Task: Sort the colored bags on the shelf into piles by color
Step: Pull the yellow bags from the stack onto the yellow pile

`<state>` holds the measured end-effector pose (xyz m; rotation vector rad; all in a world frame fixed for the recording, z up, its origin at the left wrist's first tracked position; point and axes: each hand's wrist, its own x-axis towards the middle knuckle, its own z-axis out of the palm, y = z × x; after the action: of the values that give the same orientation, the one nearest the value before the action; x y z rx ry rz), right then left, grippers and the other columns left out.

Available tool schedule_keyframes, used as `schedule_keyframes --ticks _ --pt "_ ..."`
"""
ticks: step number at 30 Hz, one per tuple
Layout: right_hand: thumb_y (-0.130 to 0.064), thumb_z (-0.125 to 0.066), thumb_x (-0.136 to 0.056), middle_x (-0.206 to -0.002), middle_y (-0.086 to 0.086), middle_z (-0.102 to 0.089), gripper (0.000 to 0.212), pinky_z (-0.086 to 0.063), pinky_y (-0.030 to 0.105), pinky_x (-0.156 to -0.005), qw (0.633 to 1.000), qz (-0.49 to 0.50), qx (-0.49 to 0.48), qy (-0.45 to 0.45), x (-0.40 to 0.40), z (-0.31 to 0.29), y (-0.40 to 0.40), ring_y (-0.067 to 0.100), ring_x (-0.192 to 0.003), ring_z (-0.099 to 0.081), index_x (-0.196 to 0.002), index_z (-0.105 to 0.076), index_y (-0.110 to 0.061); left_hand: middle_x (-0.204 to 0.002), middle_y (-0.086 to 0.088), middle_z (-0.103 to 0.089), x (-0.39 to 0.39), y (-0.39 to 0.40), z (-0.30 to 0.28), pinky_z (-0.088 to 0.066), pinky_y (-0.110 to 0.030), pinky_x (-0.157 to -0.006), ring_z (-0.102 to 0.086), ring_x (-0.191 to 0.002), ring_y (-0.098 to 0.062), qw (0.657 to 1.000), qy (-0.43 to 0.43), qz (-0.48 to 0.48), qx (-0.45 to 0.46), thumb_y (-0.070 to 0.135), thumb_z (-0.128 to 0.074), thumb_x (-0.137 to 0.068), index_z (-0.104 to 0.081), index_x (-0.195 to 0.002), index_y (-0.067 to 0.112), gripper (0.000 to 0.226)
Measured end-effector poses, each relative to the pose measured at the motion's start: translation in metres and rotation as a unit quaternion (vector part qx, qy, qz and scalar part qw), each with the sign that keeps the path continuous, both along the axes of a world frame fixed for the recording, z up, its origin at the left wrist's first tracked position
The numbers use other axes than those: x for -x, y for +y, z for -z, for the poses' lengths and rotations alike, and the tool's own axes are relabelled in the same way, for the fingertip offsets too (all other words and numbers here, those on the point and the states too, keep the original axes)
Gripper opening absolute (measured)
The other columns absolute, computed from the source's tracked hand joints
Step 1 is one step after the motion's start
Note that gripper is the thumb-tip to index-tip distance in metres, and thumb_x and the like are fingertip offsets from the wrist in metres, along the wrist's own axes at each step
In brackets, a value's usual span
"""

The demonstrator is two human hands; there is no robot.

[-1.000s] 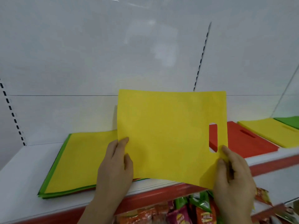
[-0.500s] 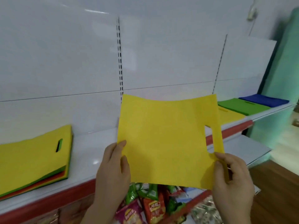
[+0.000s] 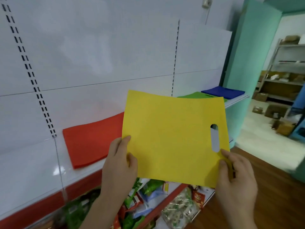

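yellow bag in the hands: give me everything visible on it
The yellow bag is a flat, roughly square sheet of matte, felt-like fabric, plain and unprinted. An oval handle slot is cut near its right edge. It is held upright in the air in front of the shelf, top edge slightly bowed. The left hand pinches its lower left edge; the right hand pinches the lower right corner below the slot.

a held bag [image 3: 173,138] hangs before the shelf [image 3: 33,176], between 2 bag piles [image 3: 92,142] on it.
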<state>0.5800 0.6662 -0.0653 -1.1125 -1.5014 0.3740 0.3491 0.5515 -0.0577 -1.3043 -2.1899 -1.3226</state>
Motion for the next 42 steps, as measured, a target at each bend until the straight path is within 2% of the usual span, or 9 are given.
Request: schedule_keyframes --ticks 8,13,18,21,26,29,32,36,42 --pt "-0.008 -0.053 -0.092 -0.115 -0.009 -0.048 0.035 -0.041 0.032 -0.078 0.999 -0.025 0.003 -0.043 0.027 -0.031 0.125 0.008 -0.098 -0.048 -0.124 -0.062 -0.019 -0.135 0.005 -0.040 0.025 0.130 -0.012 -0.042 -0.029 -0.055 -0.051 -0.063 -0.012 1.000 0.003 0.003 -0.031 0.005 -0.055 -0.091 -0.046 -0.140 0.017 0.051" --pt "-0.009 -0.054 -0.093 -0.115 -0.009 -0.052 0.031 -0.038 0.028 -0.083 0.998 -0.029 -0.027 -0.051 0.057 -0.033 0.194 0.005 -0.098 -0.046 -0.121 -0.065 -0.017 -0.139 -0.001 -0.040 0.046 0.181 -0.016 -0.051 -0.037 -0.068 -0.058 -0.097 -0.022 0.999 0.006 -0.038 -0.012 0.003 -0.053 -0.092 -0.045 -0.142 0.014 0.052" --pt "-0.007 -0.055 -0.093 -0.119 0.001 -0.058 0.029 -0.038 0.028 -0.087 0.995 -0.066 -0.039 -0.056 0.079 -0.033 0.261 0.014 -0.103 -0.052 -0.118 -0.066 -0.014 -0.135 -0.002 -0.044 0.053 0.215 -0.013 -0.051 -0.038 -0.074 -0.059 -0.101 -0.024 0.996 0.019 -0.086 0.017 0.003 -0.058 -0.089 -0.047 -0.139 0.011 0.052" --pt "-0.012 -0.052 -0.095 -0.120 0.003 -0.060 0.028 -0.035 0.024 -0.089 0.991 -0.103 -0.051 -0.072 0.092 -0.029 0.303 0.015 -0.106 -0.052 -0.119 -0.066 -0.012 -0.138 -0.001 -0.042 0.052 0.239 -0.009 -0.050 -0.053 -0.087 -0.058 -0.104 -0.025 0.989 0.022 -0.139 0.043 0.009 -0.058 -0.089 -0.045 -0.141 0.013 0.053" --pt "-0.010 -0.052 -0.095 -0.122 0.005 -0.060 0.029 -0.036 0.024 -0.087 0.977 -0.183 -0.059 -0.090 0.113 -0.032 0.368 0.021 -0.107 -0.055 -0.120 -0.066 -0.013 -0.142 -0.005 -0.040 0.041 0.278 -0.011 -0.047 -0.039 -0.085 -0.054 -0.114 -0.028 0.976 -0.010 -0.204 0.069 0.007 -0.055 -0.091 -0.043 -0.144 0.009 0.055" --pt "-0.005 -0.056 -0.092 -0.123 0.006 -0.059 0.033 -0.034 0.023 -0.085 0.963 -0.233 -0.048 -0.126 0.123 -0.032 0.397 0.024 -0.107 -0.055 -0.123 -0.063 -0.011 -0.142 -0.007 -0.040 0.034 0.298 -0.009 -0.044 -0.036 -0.073 -0.059 -0.103 -0.032 0.962 -0.016 -0.253 0.100 0.003 -0.055 -0.088 -0.045 -0.142 0.009 0.055" --pt "-0.006 -0.057 -0.090 -0.127 0.008 -0.056 0.037 -0.041 0.032 -0.091 0.945 -0.268 -0.024 -0.186 0.132 -0.024 0.420 0.028 -0.112 -0.053 -0.127 -0.061 -0.009 -0.135 -0.012 -0.047 0.029 0.309 -0.002 -0.040 -0.035 -0.062 -0.062 -0.089 -0.036 0.946 -0.008 -0.295 0.137 0.000 -0.059 -0.080 -0.052 -0.135 0.006 0.056" --pt "-0.011 -0.057 -0.091 -0.130 0.009 -0.056 0.040 -0.039 0.036 -0.100 0.915 -0.313 -0.007 -0.253 0.137 -0.016 0.443 0.029 -0.117 -0.049 -0.131 -0.058 -0.008 -0.131 -0.015 -0.051 0.030 0.316 0.008 -0.046 -0.039 -0.067 -0.059 -0.095 -0.036 0.919 0.001 -0.342 0.197 0.002 -0.059 -0.080 -0.053 -0.133 0.003 0.053" --pt "-0.021 -0.055 -0.093 -0.134 0.008 -0.053 0.043 -0.037 0.036 -0.102 0.891 -0.319 0.011 -0.322 0.143 -0.009 0.455 0.028 -0.122 -0.044 -0.134 -0.055 -0.007 -0.077 -0.014 -0.063 0.033 0.323 0.014 -0.053 -0.040 -0.057 -0.056 -0.060 -0.035 0.883 0.123 -0.368 0.265 0.012 -0.077 -0.059 -0.068 -0.078 0.004 0.023"
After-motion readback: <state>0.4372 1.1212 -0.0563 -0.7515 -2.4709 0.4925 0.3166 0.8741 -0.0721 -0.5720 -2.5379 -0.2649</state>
